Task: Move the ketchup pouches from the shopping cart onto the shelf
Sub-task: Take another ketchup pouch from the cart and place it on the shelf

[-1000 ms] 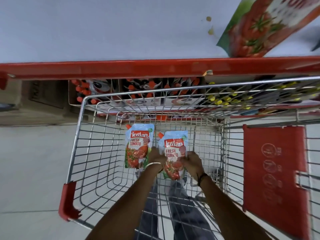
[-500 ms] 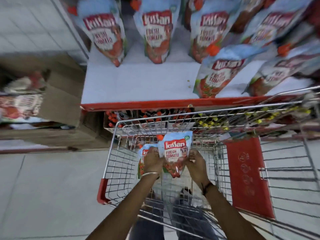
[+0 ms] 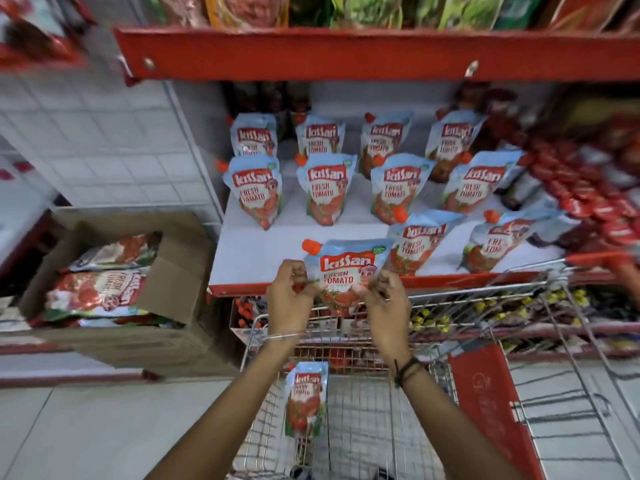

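Note:
A blue-and-red ketchup pouch [image 3: 346, 266] with a red cap is upright at the front edge of the white shelf [image 3: 256, 251]. My left hand [image 3: 290, 297] pinches its lower left side and my right hand [image 3: 382, 303] its lower right side. Several matching pouches [image 3: 325, 188] stand in rows on the shelf behind it. One more pouch [image 3: 306, 398] leans inside the wire shopping cart [image 3: 374, 410] below my arms.
A cardboard box [image 3: 114, 282] holding tomato packets stands on the floor to the left. A red-edged upper shelf [image 3: 346, 53] overhangs the pouches. Red-capped bottles [image 3: 588, 202] crowd the shelf's right side. The cart's red seat flap [image 3: 491, 407] is at right.
Both hands have lifted one pouch up out of the cart to the shelf's front edge. The view tilted upward, showing the shelf rows. The other pouch stays in the cart.

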